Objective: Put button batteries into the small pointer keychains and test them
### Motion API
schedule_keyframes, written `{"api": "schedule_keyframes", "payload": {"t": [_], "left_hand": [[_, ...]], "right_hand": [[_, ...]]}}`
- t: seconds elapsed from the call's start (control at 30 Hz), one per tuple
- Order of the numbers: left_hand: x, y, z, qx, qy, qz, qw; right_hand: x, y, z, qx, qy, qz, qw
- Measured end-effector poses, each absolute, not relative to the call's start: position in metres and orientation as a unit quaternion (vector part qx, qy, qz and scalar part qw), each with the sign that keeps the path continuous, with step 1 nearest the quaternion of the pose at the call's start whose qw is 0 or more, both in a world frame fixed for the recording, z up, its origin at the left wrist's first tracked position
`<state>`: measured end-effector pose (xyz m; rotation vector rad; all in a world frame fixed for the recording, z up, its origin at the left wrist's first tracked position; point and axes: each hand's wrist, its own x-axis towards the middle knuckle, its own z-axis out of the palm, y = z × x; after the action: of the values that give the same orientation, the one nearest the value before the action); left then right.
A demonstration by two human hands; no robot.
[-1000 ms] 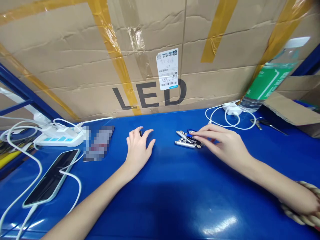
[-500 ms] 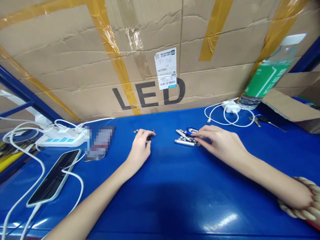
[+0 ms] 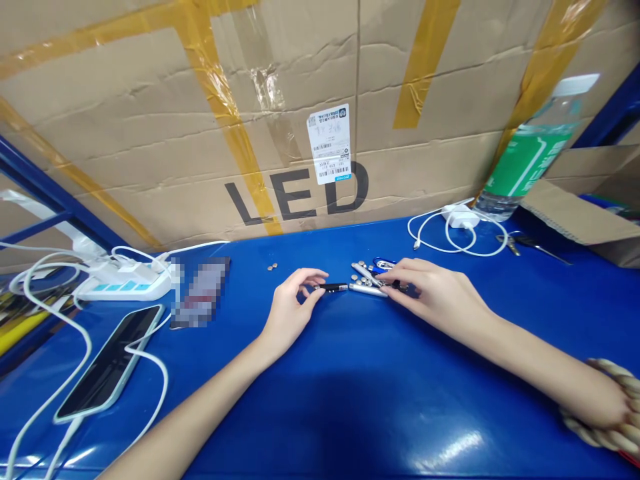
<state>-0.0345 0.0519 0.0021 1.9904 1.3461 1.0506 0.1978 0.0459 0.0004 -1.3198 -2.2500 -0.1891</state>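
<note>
While left hand (image 3: 293,303) pinches a black tube (image 3: 333,287), right hand (image 3: 430,293) touches silver tubes (image 3: 367,289), grip unclear

The table (image 3: 350,400) is deep blue. Near its middle a slim tube (image 3: 333,287) is black, beside silver tubes (image 3: 367,290) and a blue piece (image 3: 383,261). Along the far edge a brown cardboard box (image 3: 150,133) bears black letters, yellow tape stripes and a white label (image 3: 329,143). Toward the far right corner a bottle (image 3: 530,157) has a green wrap; by the left edge, a white power strip (image 3: 125,287) shows pale blue switches
</note>
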Motion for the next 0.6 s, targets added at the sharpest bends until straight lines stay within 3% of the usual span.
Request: {"api": "schedule_keyframes", "payload": {"t": [0.23,0.47,0.6], "left_hand": [[-0.0334,0.0468,0.003,0.747,0.467,0.446,0.157],[-0.0327,0.0484,-0.0049,0.783,0.462,0.378,0.174],[-0.037,0.05,-0.0018,0.78,0.503,0.356,0.112]], "right_hand": [[0.1955,0.0418,0.0024,-0.45,-0.839,-0.046,0.302],[0.193,0.0396,0.0021,-0.423,-0.852,-0.047,0.306],[0.1921,0.0391,0.0022,-0.414,-0.86,-0.037,0.297]]}}
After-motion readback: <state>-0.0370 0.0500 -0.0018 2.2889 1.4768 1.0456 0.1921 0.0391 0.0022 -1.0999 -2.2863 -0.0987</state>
